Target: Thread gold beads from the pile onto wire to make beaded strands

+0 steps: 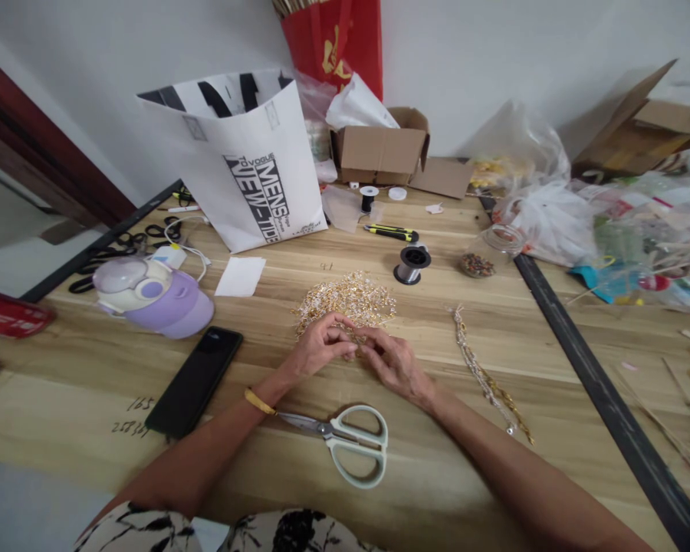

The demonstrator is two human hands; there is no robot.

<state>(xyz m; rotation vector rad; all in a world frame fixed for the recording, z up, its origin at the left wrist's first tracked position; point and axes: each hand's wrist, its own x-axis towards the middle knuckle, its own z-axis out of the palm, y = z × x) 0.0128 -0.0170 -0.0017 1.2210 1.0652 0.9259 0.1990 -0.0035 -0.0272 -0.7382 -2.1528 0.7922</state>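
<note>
Both hands meet at the near edge of a loose pile of gold and clear beads (350, 297) on the wooden table. My left hand (320, 343) has its thumb and fingers drawn together in a pinch. Facing it, my right hand (395, 362) pinches too, its fingertips almost touching the left ones. What lies between the fingertips is too small to make out. Pale-handled scissors (359, 445) lie below the hands, blades toward my left wrist. To the right rest gold and silver beaded strands (483, 376).
A spool of wire (412, 264), a yellow-black utility knife (392, 232) and a glass jar of beads (480, 262) stand beyond the pile. At left are a black phone (195, 379), a purple bottle (161, 295) and a white bag (253, 169). Plastic bags (552, 222) fill the right back.
</note>
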